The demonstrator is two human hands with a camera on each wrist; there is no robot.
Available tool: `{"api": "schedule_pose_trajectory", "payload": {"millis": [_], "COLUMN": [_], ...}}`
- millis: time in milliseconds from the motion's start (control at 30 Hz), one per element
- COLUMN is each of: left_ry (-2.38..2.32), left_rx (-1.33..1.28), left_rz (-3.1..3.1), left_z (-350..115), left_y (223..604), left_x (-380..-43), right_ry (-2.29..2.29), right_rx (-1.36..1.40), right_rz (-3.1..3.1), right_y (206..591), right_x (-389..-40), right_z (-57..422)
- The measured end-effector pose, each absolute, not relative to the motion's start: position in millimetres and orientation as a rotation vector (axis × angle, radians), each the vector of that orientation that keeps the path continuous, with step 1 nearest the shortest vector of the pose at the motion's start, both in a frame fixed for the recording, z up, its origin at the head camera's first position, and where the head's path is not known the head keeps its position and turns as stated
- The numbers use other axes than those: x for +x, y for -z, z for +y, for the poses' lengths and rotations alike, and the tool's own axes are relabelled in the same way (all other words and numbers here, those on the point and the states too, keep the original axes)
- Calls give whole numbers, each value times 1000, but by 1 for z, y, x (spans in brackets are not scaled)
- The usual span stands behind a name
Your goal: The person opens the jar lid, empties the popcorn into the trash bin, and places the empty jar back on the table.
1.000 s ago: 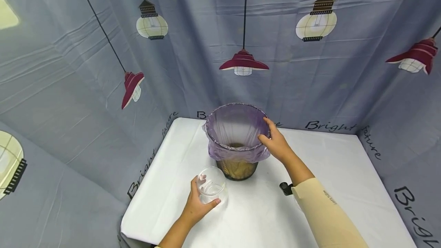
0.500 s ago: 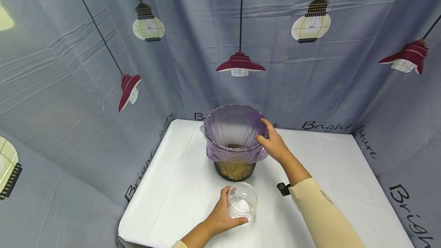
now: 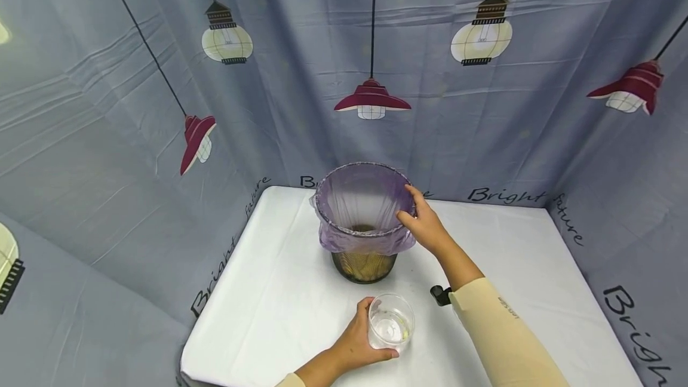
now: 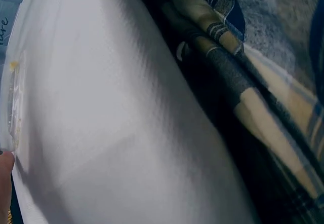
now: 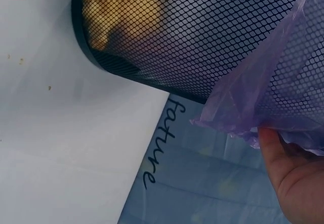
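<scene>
In the head view my left hand point(image 3: 357, 342) holds a clear cup point(image 3: 391, 321) near the front of the table, fingers and thumb around its side. A small yellowish spot shows low in the cup. The cup point(image 4: 14, 107) also shows at the left edge of the left wrist view. Behind it stands a dark mesh wastebasket point(image 3: 364, 267), lined with a purple plastic bag point(image 3: 371, 245) folded over its rim. My right hand point(image 3: 427, 226) grips the basket's right rim through the bag. Something golden-brown shows through the mesh point(image 5: 126, 21) low in the basket.
A white cloth covers the table point(image 3: 252, 291). A grey-blue curtain point(image 3: 301, 106) printed with lamps hangs behind and beside it. A black device point(image 3: 441, 295) sits at the right wrist. Small crumbs point(image 5: 21, 61) lie on the cloth, and plaid fabric point(image 4: 258, 117) is close to the table's front edge.
My left hand has moved the cup to the right and toward the table's front, away from the basket's front left. My right hand stays on the basket rim.
</scene>
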State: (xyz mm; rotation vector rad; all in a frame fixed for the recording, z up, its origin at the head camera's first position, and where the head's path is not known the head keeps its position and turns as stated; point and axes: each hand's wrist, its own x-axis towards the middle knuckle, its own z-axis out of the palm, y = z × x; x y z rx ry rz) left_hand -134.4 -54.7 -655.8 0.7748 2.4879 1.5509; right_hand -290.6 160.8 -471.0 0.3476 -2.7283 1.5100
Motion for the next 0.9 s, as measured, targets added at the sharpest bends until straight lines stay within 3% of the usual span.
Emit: {"api": "schedule_pose_trajectory", "payload": {"millis": [367, 533, 700, 900], "left_ry": [-1534, -1517, -1504, -1491], "left_rx": [743, 744, 736, 755], "left_rz": [2475, 2473, 2495, 2516], "left_z": [-54, -54, -54, -54], "left_y": [661, 662, 664, 668], "left_x": [-134, -135, -135, -134], "right_ry": [-1315, -1215, -837, -632], "right_rx": [361, 126, -136, -183], "right_rz": [-2675, -2694, -3024, -3290], "right_y": [483, 521, 572, 611], "right_x": [-285, -276, -257, -229], "right_z": [178, 200, 221, 235]}}
